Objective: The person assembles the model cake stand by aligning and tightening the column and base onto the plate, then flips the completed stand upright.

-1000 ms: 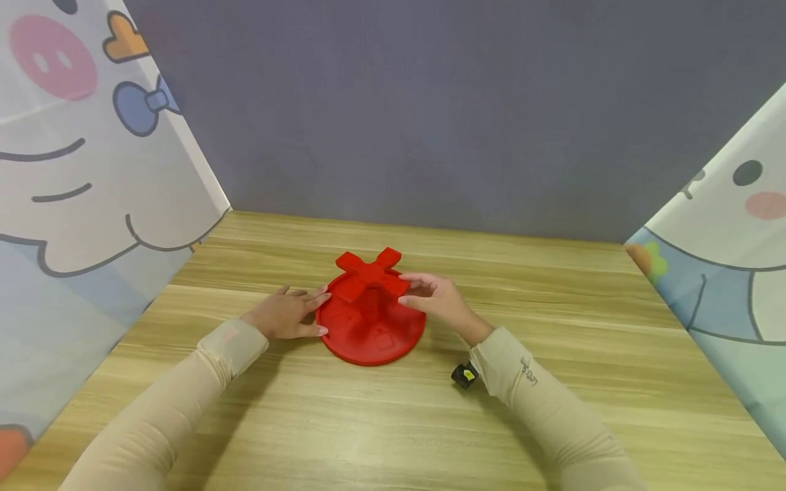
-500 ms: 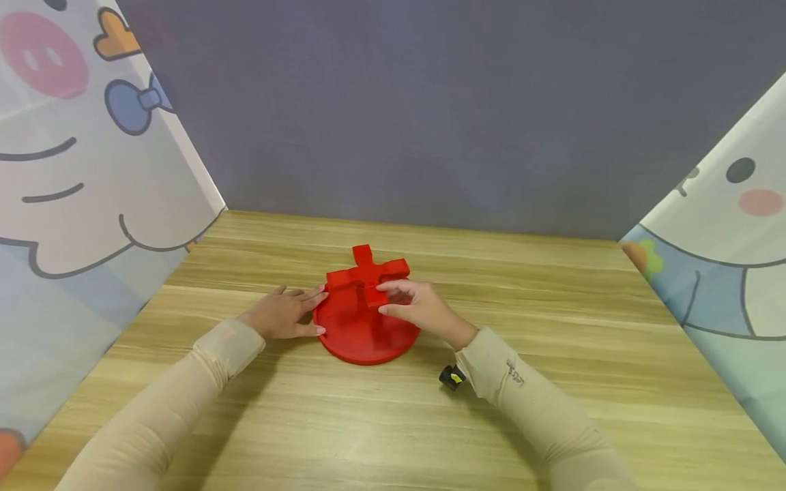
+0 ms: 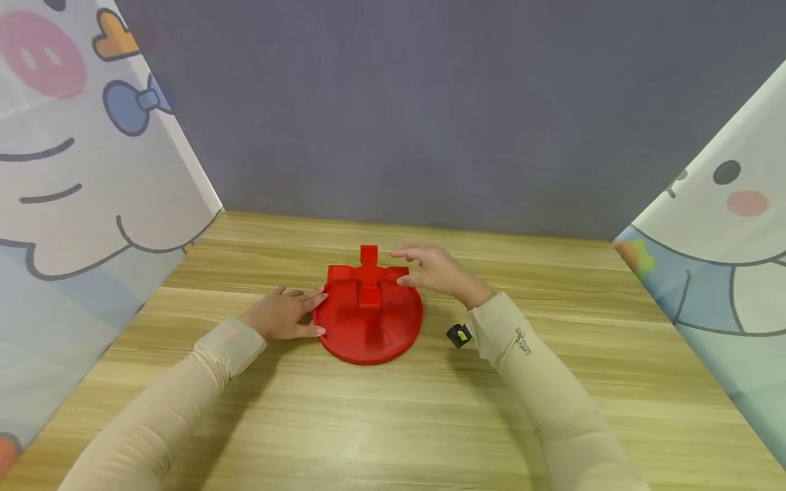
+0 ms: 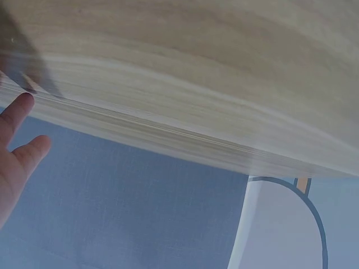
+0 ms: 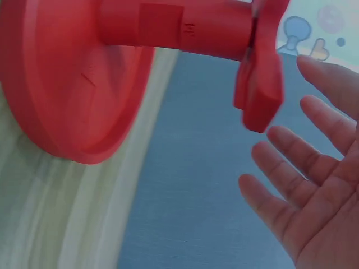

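Note:
On the table stands a red plastic stand (image 3: 370,346) with a wide round base and a cross-shaped top (image 3: 369,275). Its thick post (image 5: 213,28) shows sideways in the right wrist view. My left hand (image 3: 282,315) rests its extended fingers and thumb against the base's left rim; the left wrist view catches only part of that hand (image 4: 11,168). Holding nothing, my right hand (image 3: 441,274) hovers at the right of the cross, fingers spread. Seen from the right wrist, its palm (image 5: 331,207) faces the cross, with fingertips close to one arm of it.
A wood-grain table (image 3: 344,423) lies under everything. Behind it rises a grey panel (image 3: 393,123), and cartoon-printed sheets (image 3: 123,204) flank both sides. A small black device (image 3: 458,335) sits under the right wrist.
The cross-shaped top has turned clockwise seen from above, from a diagonal stance to arms pointing front, back and sideways. My right hand has let go and drawn back rightward; the left hand stays put.

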